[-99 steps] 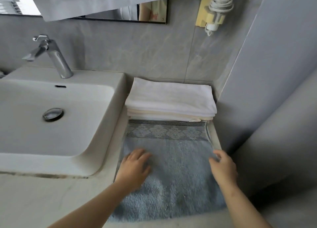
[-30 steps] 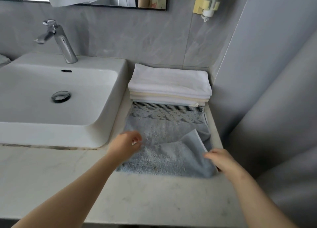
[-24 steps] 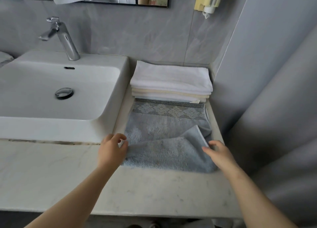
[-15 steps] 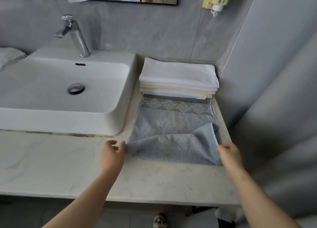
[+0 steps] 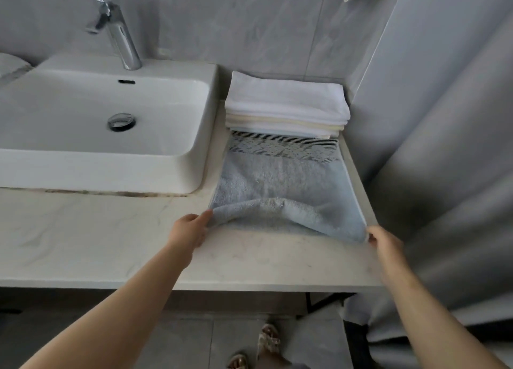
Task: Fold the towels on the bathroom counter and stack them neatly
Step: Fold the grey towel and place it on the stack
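- While the left hand (image 5: 188, 231) is pinching the near left corner of the blue towel (image 5: 280, 180), its thumb (image 5: 206, 216) is lying on top of the cloth. The other fingers are curling underneath, clamped on the fold.
- The right hand (image 5: 384, 239) is gripping the near right corner, with its fingertips (image 5: 371, 234) closing together on the hem. How its thumb is lying I cannot tell.
- Between the two hands the near edge is lifting off the counter (image 5: 111, 238) and sagging in a rolled hump, while the rest of the cloth is lying flat.
- From the hands the blue towel is stretching toward 12 o'clock, and its patterned band at the far end is meeting the stack (image 5: 286, 105).
- That stack of folded white and cream towels is sitting at 12 o'clock of the blue towel, against the back wall (image 5: 249, 30).
- The sink (image 5: 200, 146) is standing just beside the blue towel at 9 o'clock. The tap (image 5: 119, 35) is rising at 11 o'clock, and the drain (image 5: 121, 121) is showing in the basin.
- At 6 o'clock, below the counter's edge, a sandalled foot (image 5: 268, 341) is showing on the floor.
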{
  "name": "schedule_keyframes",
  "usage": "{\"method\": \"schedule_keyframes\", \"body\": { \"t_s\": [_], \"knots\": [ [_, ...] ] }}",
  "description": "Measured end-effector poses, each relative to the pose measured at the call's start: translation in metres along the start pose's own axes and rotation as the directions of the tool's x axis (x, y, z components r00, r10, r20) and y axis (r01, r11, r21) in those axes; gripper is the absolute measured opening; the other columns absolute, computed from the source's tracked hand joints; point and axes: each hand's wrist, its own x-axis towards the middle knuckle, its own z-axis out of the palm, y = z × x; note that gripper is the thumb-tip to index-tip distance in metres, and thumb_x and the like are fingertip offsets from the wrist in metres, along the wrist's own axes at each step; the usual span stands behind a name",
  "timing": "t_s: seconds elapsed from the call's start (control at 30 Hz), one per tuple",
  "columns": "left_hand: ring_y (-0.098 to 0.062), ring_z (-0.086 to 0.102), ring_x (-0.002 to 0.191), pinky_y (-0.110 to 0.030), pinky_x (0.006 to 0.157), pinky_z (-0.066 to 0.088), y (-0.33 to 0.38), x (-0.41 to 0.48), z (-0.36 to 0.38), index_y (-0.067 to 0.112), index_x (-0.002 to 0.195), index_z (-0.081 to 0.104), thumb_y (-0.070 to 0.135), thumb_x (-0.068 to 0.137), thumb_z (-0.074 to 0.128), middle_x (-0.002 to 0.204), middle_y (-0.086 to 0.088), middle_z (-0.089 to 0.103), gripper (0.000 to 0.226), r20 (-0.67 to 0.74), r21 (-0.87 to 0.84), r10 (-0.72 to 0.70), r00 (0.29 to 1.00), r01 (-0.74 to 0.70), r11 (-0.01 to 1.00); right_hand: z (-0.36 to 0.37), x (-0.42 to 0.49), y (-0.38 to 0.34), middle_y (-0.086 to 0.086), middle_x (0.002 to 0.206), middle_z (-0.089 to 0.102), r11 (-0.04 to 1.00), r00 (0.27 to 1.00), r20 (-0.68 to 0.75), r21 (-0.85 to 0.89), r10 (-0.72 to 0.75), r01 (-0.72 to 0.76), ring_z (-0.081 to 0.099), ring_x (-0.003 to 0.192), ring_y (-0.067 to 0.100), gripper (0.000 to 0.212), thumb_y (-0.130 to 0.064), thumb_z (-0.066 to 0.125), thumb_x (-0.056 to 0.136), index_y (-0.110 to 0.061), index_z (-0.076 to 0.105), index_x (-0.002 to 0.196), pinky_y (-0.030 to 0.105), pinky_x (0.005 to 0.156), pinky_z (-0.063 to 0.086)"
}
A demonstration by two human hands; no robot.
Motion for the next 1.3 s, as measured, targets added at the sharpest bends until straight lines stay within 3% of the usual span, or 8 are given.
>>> {"method": "schedule_keyframes", "body": {
  "t_s": [0.33,0.6,0.8,0.9,1.03,1.13,1.23,1.3],
  "knots": [
    [-0.024,0.057,0.058,-0.028,0.053,0.047,-0.006,-0.006,-0.014,0.003,0.090,0.053,0.012,0.095,0.047,0.074,-0.017,0.062,0.012,0.051,-0.031,-0.162,0.986,0.163,0.986,-0.016,0.001,0.014,0.010,0.062,0.043,0.993,0.990,0.104,0.057,0.097,-0.103,0.041,0.052,0.019,0.022,-0.003,0.055,0.089,-0.009,0.048,0.069,0.026,0.050,0.038],
    [-0.027,0.062,0.059,-0.042,0.071,0.058,-0.021,-0.013,0.001,0.003,0.077,0.051,0.006,0.085,0.061,0.063,-0.015,0.064,0.013,-0.114,0.195,-0.006,0.993,0.028,0.980,-0.022,0.000,0.023,0.007,0.066,0.048,0.991,0.969,0.233,-0.119,0.079,-0.052,0.039,0.049,0.015,0.012,-0.009,0.066,0.085,-0.006,0.055,0.087,0.018,0.038,0.032],
    [-0.031,0.062,0.071,-0.042,0.071,0.054,-0.031,-0.023,0.007,0.009,0.100,0.045,0.005,0.080,0.063,0.081,-0.014,0.062,0.027,-0.124,0.390,0.084,0.989,-0.029,0.920,-0.021,0.008,0.035,0.016,0.075,0.056,0.951,0.997,0.071,-0.308,0.014,0.008,0.050,0.056,0.024,0.023,0.010,0.059,0.076,0.001,0.052,0.097,0.026,0.042,0.046],
    [-0.033,0.056,0.096,-0.037,0.072,0.044,-0.032,-0.035,0.011,0.016,0.120,0.047,0.013,0.078,0.068,0.110,-0.014,0.054,0.047,-0.126,0.750,0.324,0.938,-0.124,0.650,-0.027,-0.003,0.033,0.016,0.101,0.052,0.730,0.967,0.059,-0.646,-0.247,0.225,0.054,0.091,0.034,0.032,-0.004,0.071,0.072,-0.013,0.053,0.097,0.037,0.076,0.046],
    [-0.035,0.053,0.118,-0.043,0.096,0.042,-0.047,-0.041,0.032,0.012,0.125,0.054,0.033,0.068,0.077,0.124,-0.013,0.060,0.065,0.263,0.835,0.687,0.677,-0.517,0.190,-0.014,-0.024,0.036,0.011,0.120,0.059,0.314,0.651,0.417,-0.630,-0.635,0.710,0.058,0.111,0.036,0.053,-0.035,0.070,0.065,-0.016,0.065,0.113,0.044,0.087,0.048],
    [-0.022,0.015,0.142,-0.030,0.115,0.009,-0.054,-0.042,0.043,0.010,0.149,0.014,0.075,0.083,0.000,0.153,0.001,0.022,0.094,0.417,0.826,0.484,0.769,-0.543,0.150,-0.002,-0.031,0.040,-0.006,0.158,0.014,0.221,0.651,0.687,-0.614,-0.322,0.758,0.009,0.146,0.020,0.095,-0.080,0.016,0.061,-0.038,0.028,0.145,0.040,0.115,0.014],
    [-0.021,0.039,0.132,-0.031,0.111,0.009,-0.067,-0.042,0.039,0.015,0.142,0.033,0.070,0.089,0.002,0.141,0.002,0.049,0.082,0.452,0.854,0.349,0.821,-0.512,0.098,-0.007,-0.021,0.057,-0.012,0.157,-0.005,0.107,0.632,0.713,-0.633,-0.305,0.766,-0.002,0.147,0.017,0.098,-0.086,0.003,0.059,-0.044,0.012,0.147,0.033,0.114,0.001],
    [-0.021,0.049,0.126,-0.033,0.110,0.006,-0.070,-0.043,0.034,0.021,0.136,0.040,0.067,0.092,0.008,0.134,0.002,0.057,0.071,0.473,0.855,0.287,0.833,-0.513,0.081,-0.010,-0.020,0.063,-0.007,0.153,0.024,-0.031,0.607,0.712,-0.657,-0.354,0.753,0.026,0.141,0.023,0.085,-0.078,0.021,0.068,-0.038,0.029,0.143,0.033,0.106,0.015]
  ]
}}
